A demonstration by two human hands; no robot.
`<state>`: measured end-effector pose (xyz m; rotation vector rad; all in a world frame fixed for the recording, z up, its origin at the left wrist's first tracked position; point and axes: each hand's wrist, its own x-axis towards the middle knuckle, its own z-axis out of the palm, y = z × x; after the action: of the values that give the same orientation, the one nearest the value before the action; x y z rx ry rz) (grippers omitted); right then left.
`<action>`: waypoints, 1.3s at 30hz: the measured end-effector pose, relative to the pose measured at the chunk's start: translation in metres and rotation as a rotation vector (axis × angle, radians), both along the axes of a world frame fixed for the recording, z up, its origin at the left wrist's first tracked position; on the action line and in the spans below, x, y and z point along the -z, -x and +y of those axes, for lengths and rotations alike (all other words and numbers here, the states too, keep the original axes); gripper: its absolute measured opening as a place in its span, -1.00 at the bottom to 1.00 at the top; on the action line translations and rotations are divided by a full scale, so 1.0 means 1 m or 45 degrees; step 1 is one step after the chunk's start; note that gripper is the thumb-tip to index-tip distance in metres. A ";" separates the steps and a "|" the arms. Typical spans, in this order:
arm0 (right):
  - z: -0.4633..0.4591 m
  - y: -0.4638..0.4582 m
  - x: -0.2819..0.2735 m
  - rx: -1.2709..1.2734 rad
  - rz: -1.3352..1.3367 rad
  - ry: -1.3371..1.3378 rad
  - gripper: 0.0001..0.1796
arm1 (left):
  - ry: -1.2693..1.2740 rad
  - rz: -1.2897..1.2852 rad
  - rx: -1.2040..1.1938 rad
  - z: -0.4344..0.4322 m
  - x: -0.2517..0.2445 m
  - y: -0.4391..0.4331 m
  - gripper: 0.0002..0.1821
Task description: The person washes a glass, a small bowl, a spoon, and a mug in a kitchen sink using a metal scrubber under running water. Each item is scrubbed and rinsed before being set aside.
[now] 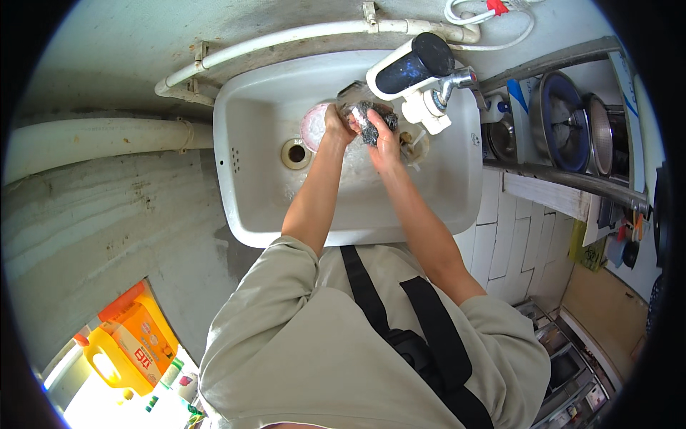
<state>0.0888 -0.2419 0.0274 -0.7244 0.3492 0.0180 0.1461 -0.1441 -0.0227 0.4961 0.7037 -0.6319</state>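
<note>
My right hand (385, 140) grips a dark, wiry scrubbing pad (371, 128) that looks like steel wool, with white suds on it. Close beside it, my left hand (337, 126) has its fingers turned towards the pad; what it holds is hidden. Just left of that hand is a small pink-rimmed bowl (314, 127) with whitish suds inside. A clear, dark-edged object (353, 92) shows above both hands, too blurred to name. Both hands are inside a white ceramic sink (257, 214), below a white and black electric water-heating tap (412, 67).
The drain hole (296, 154) lies left of the hands. A round pale item (417, 147) sits right of them. White pipes (289, 40) run along the wall. To the right, a metal rack (563, 179) holds basins (563, 123). A yellow detergent jug (110, 359) stands lower left.
</note>
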 end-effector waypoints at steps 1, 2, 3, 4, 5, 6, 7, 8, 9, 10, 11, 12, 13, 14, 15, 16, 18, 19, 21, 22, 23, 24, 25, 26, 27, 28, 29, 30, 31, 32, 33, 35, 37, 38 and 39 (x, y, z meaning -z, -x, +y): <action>-0.001 0.000 0.000 0.028 0.012 0.073 -0.77 | -0.033 -0.060 0.003 -0.002 -0.003 0.001 -0.52; -0.001 -0.001 0.001 0.040 -0.009 0.074 -0.80 | -0.049 -0.065 -0.022 -0.004 -0.007 0.002 -0.52; -0.001 0.000 0.000 0.015 -0.042 0.342 -0.80 | -0.077 -0.015 -0.055 -0.006 -0.011 0.002 -0.52; -0.001 0.000 0.000 -0.006 -0.106 0.605 -0.80 | -0.133 -0.035 -0.217 -0.015 -0.014 0.000 -0.55; -0.001 0.000 -0.002 -0.027 -0.172 0.869 -0.79 | -0.193 -0.051 -0.228 -0.013 -0.018 0.000 -0.56; -0.002 -0.001 -0.004 -0.082 -0.104 0.884 -0.78 | -0.208 -0.106 -0.224 -0.015 -0.021 -0.001 -0.58; -0.003 -0.002 -0.007 -0.160 -0.256 0.998 -0.78 | -0.240 -0.196 -0.237 -0.015 -0.024 -0.001 -0.59; -0.005 -0.003 -0.011 -0.244 -0.357 1.129 -0.78 | -0.236 -0.091 -0.293 -0.013 -0.026 0.001 -0.62; -0.007 -0.005 -0.017 -0.346 -0.429 1.274 -0.79 | -0.252 -0.120 -0.299 -0.011 -0.027 0.004 -0.59; -0.010 -0.007 -0.023 -0.444 -0.501 1.393 -0.76 | -0.282 -0.149 -0.311 -0.006 -0.029 0.007 -0.57; -0.014 -0.009 -0.030 -0.577 -0.591 1.541 -0.74 | -0.299 -0.132 -0.313 0.000 -0.030 0.010 -0.53; -0.018 -0.011 -0.037 -0.719 -0.686 1.693 -0.72 | -0.185 -0.154 -0.237 0.006 -0.032 0.015 -0.44; -0.021 -0.013 -0.045 -0.866 -0.740 1.864 -0.70 | 0.167 -0.129 -0.044 0.019 -0.035 0.015 -0.36; -0.024 -0.014 -0.053 -1.103 -0.762 1.959 -0.61 | 0.177 -0.119 0.055 0.025 -0.037 0.017 -0.32; -0.024 -0.013 -0.059 -1.213 -0.833 2.035 -0.61 | 0.210 -0.129 0.152 0.031 -0.038 0.017 -0.28; -0.025 -0.014 -0.066 -1.303 -0.914 2.109 -0.60 | 0.207 -0.086 0.215 0.036 -0.040 0.016 -0.19; -0.026 -0.013 -0.076 -1.453 -0.997 2.229 -0.60 | 0.102 -0.138 0.446 0.041 -0.042 0.007 -0.23; -0.026 -0.012 -0.079 -1.486 -1.016 2.264 -0.60 | 0.058 -0.132 0.554 0.040 -0.042 0.002 -0.25; -0.030 -0.009 -0.082 -1.554 -1.076 2.313 -0.59 | -0.174 -0.301 0.677 0.032 -0.040 -0.009 -0.28; -0.033 -0.008 -0.082 -1.559 -1.065 2.374 -0.60 | -0.284 -0.373 0.715 0.026 -0.039 -0.013 -0.29; -0.036 -0.006 -0.081 -1.556 -1.068 2.427 -0.61 | -0.383 -0.448 0.756 0.020 -0.037 -0.017 -0.30; -0.041 -0.005 -0.078 -1.573 -1.048 2.506 -0.61 | -0.387 -0.490 0.730 0.017 -0.035 -0.021 -0.36; -0.045 -0.005 -0.075 -1.572 -1.061 2.494 -0.62 | -0.437 -0.538 0.723 0.013 -0.033 -0.023 -0.40; -0.048 -0.005 -0.071 -1.590 -1.056 2.501 -0.63 | -0.488 -0.586 0.716 0.009 -0.031 -0.023 -0.44; -0.051 -0.006 -0.067 -1.607 -1.051 2.507 -0.65 | -0.530 -0.634 0.714 0.008 -0.030 -0.024 -0.48; -0.053 -0.008 -0.062 -1.561 -1.105 2.502 -0.66 | -0.469 -0.544 0.567 0.008 -0.028 -0.024 -0.68; -0.055 -0.011 -0.059 -1.512 -1.157 2.494 -0.68 | -0.460 -0.554 0.529 0.010 -0.027 -0.023 -0.72; -0.055 -0.014 -0.055 -1.460 -1.217 2.498 -0.70 | -0.422 -0.566 0.519 0.017 -0.026 -0.024 -0.77; -0.055 -0.017 -0.053 -1.339 -1.232 2.466 -0.70 | -0.398 -0.569 0.492 0.025 -0.025 -0.024 -0.81; -0.055 -0.020 -0.051 -1.221 -1.254 2.445 -0.71 | -0.432 -0.565 0.387 0.030 -0.023 -0.023 -0.88; -0.055 -0.022 -0.050 -1.214 -1.205 2.456 -0.71 | -0.390 -0.561 0.350 0.036 -0.022 -0.022 -0.90; -0.055 -0.024 -0.048 -0.949 -1.289 2.295 -0.65 | -0.337 -0.543 0.234 0.049 -0.018 -0.015 -0.91; -0.059 -0.019 -0.045 -0.773 -1.216 2.181 -0.64 | -0.334 -0.473 0.112 0.059 -0.016 -0.008 -0.93; -0.062 -0.015 -0.043 -0.838 -0.941 2.053 -0.62 | -0.364 -0.477 0.082 0.065 -0.018 -0.004 -0.95; -0.066 -0.011 -0.041 -0.774 -0.813 1.990 -0.64 | -0.450 -0.417 0.058 0.069 -0.020 -0.001 -0.96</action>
<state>0.0999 -0.3075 0.0681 -2.2834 -0.6062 0.0908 0.1472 -0.0751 -0.0024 0.9224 0.4930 -0.4540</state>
